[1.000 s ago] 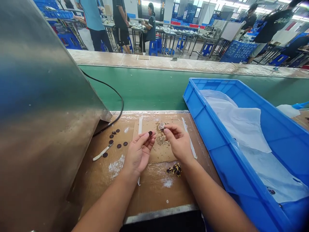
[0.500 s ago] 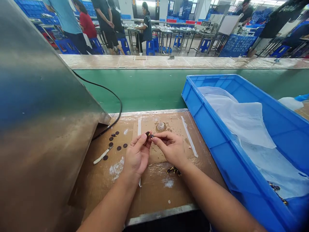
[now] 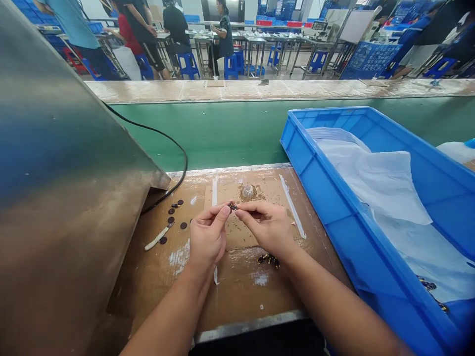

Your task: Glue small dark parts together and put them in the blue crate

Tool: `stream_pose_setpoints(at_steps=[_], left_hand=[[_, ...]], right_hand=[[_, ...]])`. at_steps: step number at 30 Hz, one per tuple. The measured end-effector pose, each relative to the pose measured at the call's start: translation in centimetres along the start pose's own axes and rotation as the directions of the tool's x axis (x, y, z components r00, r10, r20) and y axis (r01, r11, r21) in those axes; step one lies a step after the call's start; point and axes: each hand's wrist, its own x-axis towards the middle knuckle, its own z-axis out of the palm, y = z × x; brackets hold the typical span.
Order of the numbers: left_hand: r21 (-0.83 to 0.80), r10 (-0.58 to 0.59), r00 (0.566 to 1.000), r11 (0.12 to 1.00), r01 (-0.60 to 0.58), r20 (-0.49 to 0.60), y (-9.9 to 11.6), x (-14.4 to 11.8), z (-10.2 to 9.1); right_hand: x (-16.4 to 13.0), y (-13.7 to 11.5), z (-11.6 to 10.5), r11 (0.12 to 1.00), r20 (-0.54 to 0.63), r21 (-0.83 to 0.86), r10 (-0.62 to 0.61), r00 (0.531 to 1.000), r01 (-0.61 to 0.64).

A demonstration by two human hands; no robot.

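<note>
Cardboard-covered bench, small dark part pinched between fingertips of left hand and right hand.

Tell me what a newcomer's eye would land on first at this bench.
First the big blue crate at right, lined with white plastic sheet, and the sloping steel panel filling the left. In the middle, over the brown cardboard mat, the left hand and right hand meet fingertip to fingertip, pinching a small dark part. Loose dark discs lie by a white-handled tool to the left.
</note>
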Motion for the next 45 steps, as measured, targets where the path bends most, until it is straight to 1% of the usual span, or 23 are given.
stream_pose_setpoints(at_steps=[2, 4, 7, 10, 12, 16, 22, 24, 26, 27, 29, 32, 35, 37, 39, 41, 42, 43, 45], left_hand=[[0.063, 0.058, 0.998, 0.996, -0.058, 0.009, -0.2, -0.1, -0.2], [0.160, 0.129, 0.991, 0.978, -0.131, 0.017, -0.3, -0.2, -0.4], [0.338, 0.233, 0.971, 0.911, -0.235, 0.047, -0.1, -0.6, -0.4], [0.437, 0.296, 0.952, 0.849, -0.298, 0.075, 0.2, -1.0, 0.0], [0.445, 0.316, 0.946, 0.838, -0.316, 0.078, 0.2, -1.2, 0.2], [0.441, 0.316, 0.946, 0.841, -0.315, 0.074, 0.0, -1.4, 0.4], [0.436, 0.321, 0.947, 0.848, -0.302, 0.032, -0.3, -1.5, 0.5], [0.434, 0.309, 0.951, 0.853, -0.290, 0.027, -0.3, -1.5, 0.6], [0.453, 0.308, 0.951, 0.843, -0.289, 0.032, -0.2, -1.5, 0.6], [0.474, 0.326, 0.945, 0.826, -0.306, 0.041, -0.2, -1.5, 0.6], [0.524, 0.392, 0.916, 0.764, -0.376, 0.085, 0.0, -1.5, 0.4], [0.561, 0.474, 0.860, 0.666, -0.491, 0.190, 0.1, -1.5, 0.2], [0.563, 0.514, 0.823, 0.616, -0.550, 0.241, 0.2, -1.6, 0.0], [0.563, 0.527, 0.816, 0.609, -0.559, 0.240, 0.2, -1.7, 0.0], [0.563, 0.516, 0.827, 0.624, -0.542, 0.223, 0.2, -1.9, 0.0], [0.559, 0.509, 0.835, 0.638, -0.530, 0.211, 0.1, -1.9, 0.0], [0.556, 0.520, 0.826, 0.630, -0.542, 0.218, 0.1, -1.8, 0.1], [0.552, 0.545, 0.805, 0.607, -0.572, 0.236, 0.1, -1.8, 0.2], [0.542, 0.611, 0.730, 0.519, -0.661, 0.306, 0.3, -1.8, 0.5]], right_hand=[[0.0, -0.1, 0.0, 1.000, -0.007, -0.019, -0.018, 1.000, 0.018], [0.0, -0.2, -0.1, 0.998, -0.011, -0.054, -0.041, 0.999, 0.040], [0.0, -0.4, -0.3, 0.991, -0.013, -0.109, -0.075, 0.997, 0.074], [0.0, -0.5, -0.4, 0.982, -0.015, -0.156, -0.108, 0.994, 0.105], [0.0, -0.6, -0.5, 0.979, -0.018, -0.170, -0.120, 0.993, 0.115], [0.0, -0.6, -0.5, 0.976, -0.018, -0.187, -0.115, 0.993, 0.110], [-0.1, -0.7, -0.3, 0.975, -0.024, -0.178, -0.138, 0.990, 0.132], [0.0, -0.6, -0.3, 0.967, -0.020, -0.197, -0.168, 0.986, 0.161], [0.0, -0.5, -0.3, 0.946, -0.007, -0.233, -0.231, 0.973, 0.223], [0.0, -0.4, -0.4, 0.931, -0.002, -0.254, -0.271, 0.963, 0.261], [-0.1, -0.3, -0.4, 0.900, -0.001, -0.294, -0.336, 0.942, 0.321], [-0.2, -0.1, -0.4, 0.871, -0.013, -0.339, -0.383, 0.924, 0.356], [-0.3, -0.1, -0.4, 0.856, -0.009, -0.333, -0.422, 0.906, 0.396], [-0.4, 0.0, -0.3, 0.845, -0.014, -0.312, -0.462, 0.887, 0.435], [-0.5, 0.1, -0.2, 0.834, -0.018, -0.304, -0.489, 0.872, 0.461], [-0.5, 0.2, -0.1, 0.829, -0.020, -0.308, -0.496, 0.868, 0.466], [-0.5, 0.2, 0.0, 0.828, -0.026, -0.305, -0.501, 0.865, 0.470], [-0.5, 0.2, 0.0, 0.824, -0.035, -0.294, -0.516, 0.856, 0.485], [-0.4, 0.1, -0.1, 0.799, -0.065, -0.262, -0.575, 0.816, 0.542]])
